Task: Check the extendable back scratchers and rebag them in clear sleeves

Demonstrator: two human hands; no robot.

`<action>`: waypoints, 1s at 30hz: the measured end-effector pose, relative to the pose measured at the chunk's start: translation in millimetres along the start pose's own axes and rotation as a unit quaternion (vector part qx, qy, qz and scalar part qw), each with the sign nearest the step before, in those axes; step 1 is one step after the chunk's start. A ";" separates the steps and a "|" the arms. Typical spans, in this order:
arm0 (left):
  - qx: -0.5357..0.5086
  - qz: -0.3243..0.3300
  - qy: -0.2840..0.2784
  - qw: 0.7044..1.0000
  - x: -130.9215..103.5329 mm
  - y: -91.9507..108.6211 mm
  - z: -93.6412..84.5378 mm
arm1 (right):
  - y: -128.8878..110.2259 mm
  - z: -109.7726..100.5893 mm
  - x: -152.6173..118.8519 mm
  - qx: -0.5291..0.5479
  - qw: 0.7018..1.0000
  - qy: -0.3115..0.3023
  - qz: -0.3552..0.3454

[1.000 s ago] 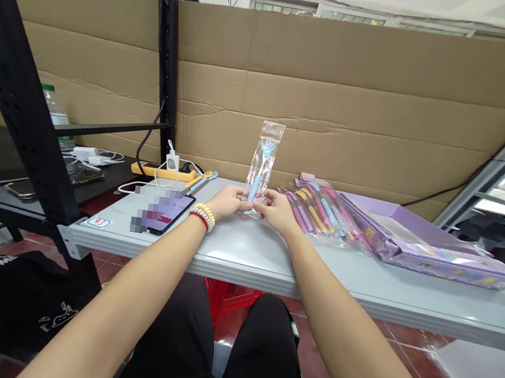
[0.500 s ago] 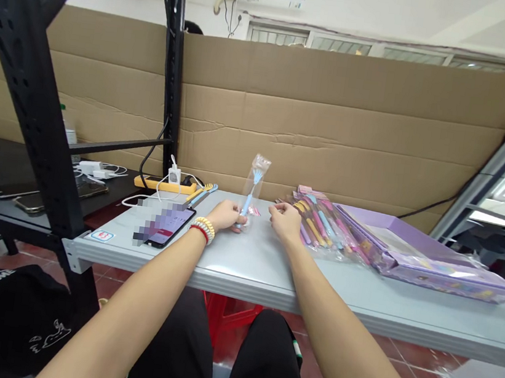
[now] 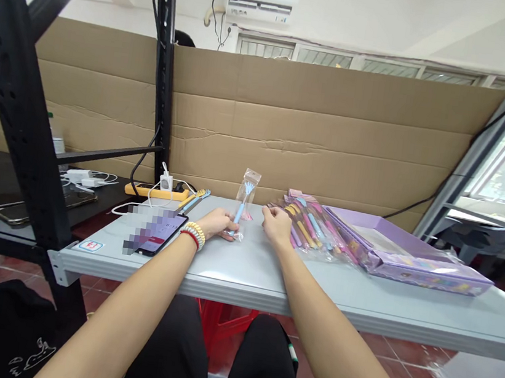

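My left hand (image 3: 218,224), with beaded bracelets at the wrist, is closed around the lower end of a light-blue back scratcher (image 3: 243,203). It stands tilted, hand-shaped head up, inside a clear plastic sleeve (image 3: 253,180). A little to the right, my right hand (image 3: 277,226) has its fingers pinched together, and whatever is between them cannot be made out. Just beyond that hand lies a pile of bagged back scratchers (image 3: 315,225) in yellow, blue, pink and purple.
A lilac tray-like box (image 3: 427,279) sits at the right of the grey table (image 3: 241,274). On the left are a phone (image 3: 160,236), unbagged scratchers (image 3: 194,200) and a yellow power strip (image 3: 177,194). A black shelf post (image 3: 28,91) and cardboard (image 3: 317,123) border the table.
The whole view has shifted slightly. My left hand still holds the bagged back scratcher, and my right hand remains pinched beside the pile.
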State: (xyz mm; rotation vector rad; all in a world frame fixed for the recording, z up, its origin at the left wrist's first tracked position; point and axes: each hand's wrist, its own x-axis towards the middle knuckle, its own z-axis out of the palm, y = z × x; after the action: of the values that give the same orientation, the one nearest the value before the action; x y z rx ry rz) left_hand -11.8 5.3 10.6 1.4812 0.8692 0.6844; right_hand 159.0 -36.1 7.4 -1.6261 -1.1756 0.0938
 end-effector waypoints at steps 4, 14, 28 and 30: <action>-0.001 0.011 0.014 1.000 0.4 0.1 -0.1 | 5.1 0.8 0.3 -0.020 1.000 0.013 -0.020; -0.017 0.035 0.061 0.997 8.1 -3.5 -1.6 | 17.7 -22.3 24.8 -0.161 0.985 0.050 0.029; 0.091 0.093 0.133 0.983 20.1 -11.1 -5.7 | 46.6 -46.9 31.3 -0.270 0.963 0.026 -0.008; 0.115 0.101 0.140 0.978 20.9 -12.1 -6.6 | 47.0 -44.9 30.2 -0.283 0.959 0.002 -0.014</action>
State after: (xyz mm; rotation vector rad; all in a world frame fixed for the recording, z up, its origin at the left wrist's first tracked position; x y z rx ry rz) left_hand -7.4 26.2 -2.2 1.7231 1.0486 0.9876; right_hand 230.3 -42.6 4.5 -2.0992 -1.2949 -0.2918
